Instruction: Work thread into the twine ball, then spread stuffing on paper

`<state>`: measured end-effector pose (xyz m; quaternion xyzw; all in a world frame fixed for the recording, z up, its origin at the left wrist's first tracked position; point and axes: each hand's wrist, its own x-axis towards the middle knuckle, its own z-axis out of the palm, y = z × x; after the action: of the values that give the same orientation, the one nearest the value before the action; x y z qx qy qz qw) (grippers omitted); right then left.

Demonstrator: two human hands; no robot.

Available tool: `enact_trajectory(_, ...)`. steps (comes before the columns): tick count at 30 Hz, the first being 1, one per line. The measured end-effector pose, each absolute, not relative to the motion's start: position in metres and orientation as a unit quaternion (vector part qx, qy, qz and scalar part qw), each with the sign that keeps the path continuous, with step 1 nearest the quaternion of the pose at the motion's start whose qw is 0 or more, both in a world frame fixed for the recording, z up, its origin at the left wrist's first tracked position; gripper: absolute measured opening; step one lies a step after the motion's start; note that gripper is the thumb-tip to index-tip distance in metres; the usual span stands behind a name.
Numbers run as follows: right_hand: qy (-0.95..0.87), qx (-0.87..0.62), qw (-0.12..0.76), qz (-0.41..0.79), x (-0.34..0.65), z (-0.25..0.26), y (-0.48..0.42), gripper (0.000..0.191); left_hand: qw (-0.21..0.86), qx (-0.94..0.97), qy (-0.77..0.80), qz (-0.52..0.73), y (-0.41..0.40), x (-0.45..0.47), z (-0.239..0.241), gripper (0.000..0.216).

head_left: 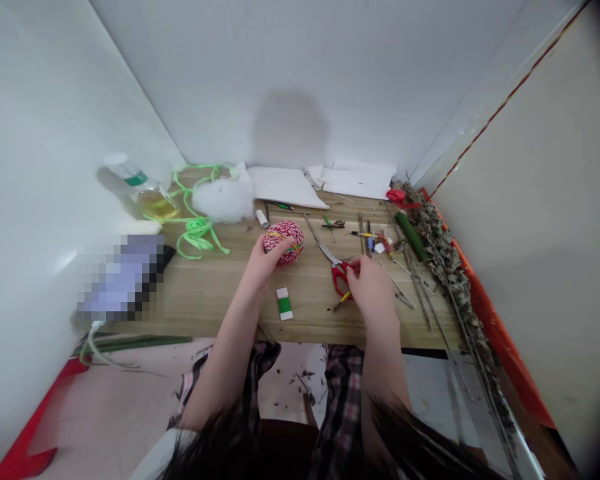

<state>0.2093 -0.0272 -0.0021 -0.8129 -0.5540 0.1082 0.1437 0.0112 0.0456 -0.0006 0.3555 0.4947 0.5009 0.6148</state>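
My left hand (267, 259) is closed round a ball of red, white and yellow yarn (291, 235), thumb across its front. To the right, my right hand (370, 283) has its fingers bent together at the handles of red-handled scissors (337, 272). The scissors lie on the wooden table (195, 293) with their blades pointing away and to the left. Below the yarn ball lies a small white card wound with green thread (285, 305). A yellow-handled tool (343, 300) rests just under the scissor handles.
At the back are white stuffing (225, 200), white paper sheets (287, 187) and bright green ribbon (199, 231). A bottle of yellow liquid (155, 202) and a blurred-out device (125, 277) stand left. Thin sticks, a green roll (411, 235) and dried plant stems (443, 257) line the right side.
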Motion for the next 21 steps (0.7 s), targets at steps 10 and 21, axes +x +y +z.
enact_trajectory(10,-0.588,-0.803,0.028,0.095,0.2068,-0.0008,-0.0284,0.021,0.643,0.314,0.478,0.51,0.0465,0.0116,0.001,0.057)
enact_trajectory(21,-0.543,-0.826,0.123,0.084,0.2125,-0.0077,-0.0267,0.024,0.643,0.307,0.487,0.506,0.0445,0.0127,0.0002,0.048)
